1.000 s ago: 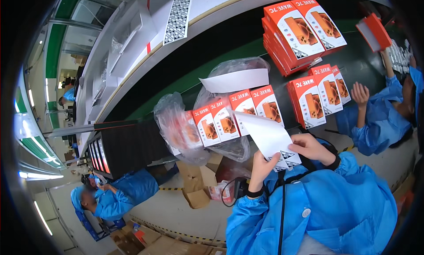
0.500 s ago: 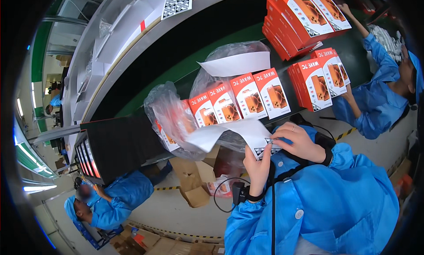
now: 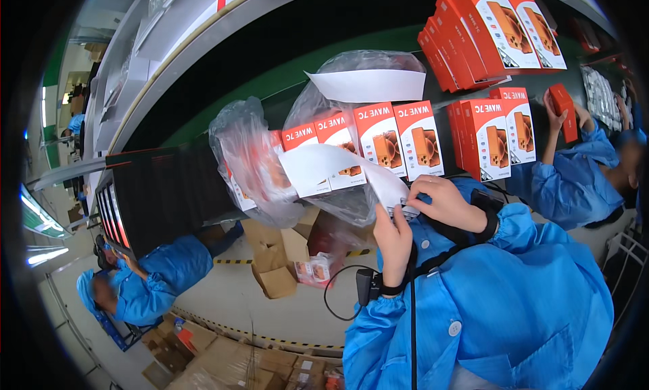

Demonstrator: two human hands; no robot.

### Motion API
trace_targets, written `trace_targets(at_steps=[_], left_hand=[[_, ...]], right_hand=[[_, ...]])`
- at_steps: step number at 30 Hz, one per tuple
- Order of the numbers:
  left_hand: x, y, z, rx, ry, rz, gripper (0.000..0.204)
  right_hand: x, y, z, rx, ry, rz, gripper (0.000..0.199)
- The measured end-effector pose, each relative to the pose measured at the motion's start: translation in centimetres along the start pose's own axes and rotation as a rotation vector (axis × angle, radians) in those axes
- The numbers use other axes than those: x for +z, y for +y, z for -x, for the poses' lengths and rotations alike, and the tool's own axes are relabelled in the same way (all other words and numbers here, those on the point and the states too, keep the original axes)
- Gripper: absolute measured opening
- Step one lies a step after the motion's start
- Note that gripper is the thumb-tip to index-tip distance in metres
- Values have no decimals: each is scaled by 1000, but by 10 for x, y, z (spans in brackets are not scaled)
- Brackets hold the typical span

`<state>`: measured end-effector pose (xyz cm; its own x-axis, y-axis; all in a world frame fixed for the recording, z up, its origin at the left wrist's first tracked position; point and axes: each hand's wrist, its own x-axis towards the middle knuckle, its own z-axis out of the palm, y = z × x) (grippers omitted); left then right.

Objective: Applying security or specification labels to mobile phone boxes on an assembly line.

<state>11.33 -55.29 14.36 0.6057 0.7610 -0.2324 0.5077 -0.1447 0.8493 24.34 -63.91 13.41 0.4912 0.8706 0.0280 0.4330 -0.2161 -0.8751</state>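
Note:
A long white strip of label paper (image 3: 331, 163) arcs up over the front of the boxes, its near end bearing black-patterned stickers (image 3: 405, 209). My left hand (image 3: 393, 245) is closed on that near end, thumb and fingers pinching it from below. At the strip's edge beside the stickers, my right hand (image 3: 445, 206) is pinched shut, and its fingertips partly cover the labels. Whether a sticker has come loose in them cannot be made out. Just beyond my hands a row of red-and-white boxes (image 3: 385, 141) stands on the dark bench, partly behind the strip.
Clear plastic bags (image 3: 247, 147) wrap the row's left end and lie behind it under a white sheet (image 3: 368, 86). Box stacks (image 3: 466, 42) rise at the right, near a co-worker (image 3: 574, 180) holding a red box (image 3: 563, 113). Cardboard cartons (image 3: 274, 255) lie below the bench.
The label strip's free end has swung upward over the boxes. My right fingertips have moved slightly left and down onto the stickers. The co-worker at right now holds a red box.

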Motion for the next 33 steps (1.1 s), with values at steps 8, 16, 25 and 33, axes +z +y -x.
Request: trace_targets(at_steps=[8, 16, 25, 33], left_hand=[[-3, -27, -4, -33, 256, 34, 22], [1, -29, 1, -48, 285, 77, 22], [3, -25, -3, -79, 260, 98, 22], [4, -24, -3, -63, 278, 103, 21]], right_hand=[[8, 102, -28, 182, -277, 102, 12], [11, 102, -22, 264, -213, 60, 10], [14, 100, -22, 231, -201, 109, 9], [17, 99, -21, 229, -189, 168, 9]])
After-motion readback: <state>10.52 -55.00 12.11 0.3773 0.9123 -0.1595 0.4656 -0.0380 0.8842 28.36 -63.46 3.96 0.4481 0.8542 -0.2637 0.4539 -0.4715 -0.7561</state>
